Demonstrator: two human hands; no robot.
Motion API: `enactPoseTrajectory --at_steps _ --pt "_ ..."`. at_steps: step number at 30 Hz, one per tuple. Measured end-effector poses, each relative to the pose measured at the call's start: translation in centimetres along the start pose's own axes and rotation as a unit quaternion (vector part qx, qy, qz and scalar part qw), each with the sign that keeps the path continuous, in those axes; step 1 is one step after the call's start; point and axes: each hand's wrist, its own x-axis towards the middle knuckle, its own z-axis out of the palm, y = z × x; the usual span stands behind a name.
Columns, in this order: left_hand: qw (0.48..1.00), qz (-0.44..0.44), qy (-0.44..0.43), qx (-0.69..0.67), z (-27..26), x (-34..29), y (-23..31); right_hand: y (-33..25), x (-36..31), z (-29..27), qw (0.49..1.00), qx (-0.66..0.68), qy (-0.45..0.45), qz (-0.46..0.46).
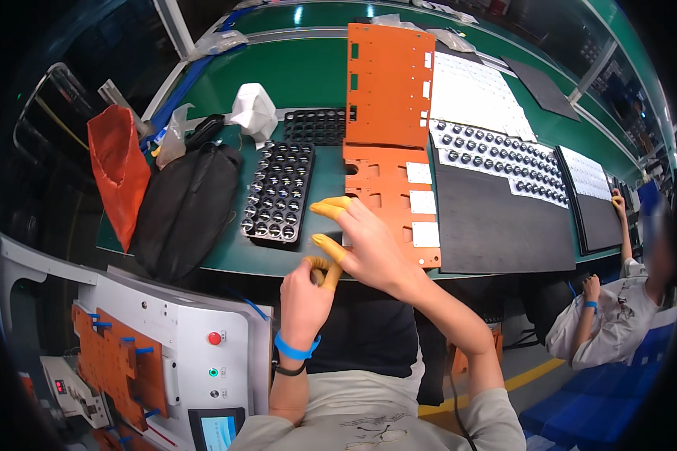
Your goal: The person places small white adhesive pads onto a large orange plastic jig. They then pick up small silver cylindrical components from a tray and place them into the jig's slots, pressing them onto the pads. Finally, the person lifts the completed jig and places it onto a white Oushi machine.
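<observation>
My left hand point(306, 301), with yellow finger cots and a blue wristband, is held low in front of my body. Its fingers are curled together; whatever they may hold is hidden. Just up and to its right is my right hand point(370, 246), thumb and index finger apart in yellow cots, with nothing visible between them. Those fingertips point toward a black tray point(302, 197) holding rows of round, shiny black parts. Beside the right hand lies an orange fixture plate point(380, 184) with cut-outs and white rectangular pieces point(423, 201) along its right side. A second orange plate point(390, 86) stands raised behind it.
Black board point(496, 225) at right carries white sheets point(478, 90) with rows of round black parts point(496, 154). Left lie a black bag point(188, 207) and an orange bag point(118, 169). A white machine point(195, 331) stands lower left; a co-worker point(609, 312) works at right.
</observation>
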Motion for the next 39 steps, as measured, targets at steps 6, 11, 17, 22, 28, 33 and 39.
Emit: enactPoseTrajectory --at_steps 6,11,17,22,28,33,39 --pt "0.84 -0.061 -0.154 -0.516 -2.5 -2.2 -4.9 0.0 4.7 5.5 0.999 0.008 -0.03 -0.014" --pt "0.618 -0.053 -0.108 -0.777 -3.3 -3.2 -6.0 -1.4 6.5 9.1 0.994 -0.102 -0.014 -0.023" --pt "0.513 -0.105 -0.037 -0.851 -3.8 -3.1 -6.7 -2.6 7.7 11.3 0.972 -0.233 -0.002 -0.013" --pt "0.52 -0.066 -0.059 -0.85 -3.6 -3.1 -7.5 -3.0 8.1 11.5 0.974 -0.224 0.011 -0.004" --pt "0.545 -0.116 -0.069 -0.827 -3.6 -3.6 -7.7 -3.1 8.2 9.6 0.988 -0.145 -0.023 0.054" --pt "0.7 0.007 -0.086 -0.709 -3.0 -3.3 -7.5 -4.2 5.1 4.3 0.996 -0.014 0.053 0.075" --pt "0.753 0.094 -0.055 -0.648 -1.9 -1.2 -3.1 -6.1 0.0 -1.7 0.986 0.156 0.044 -0.026"
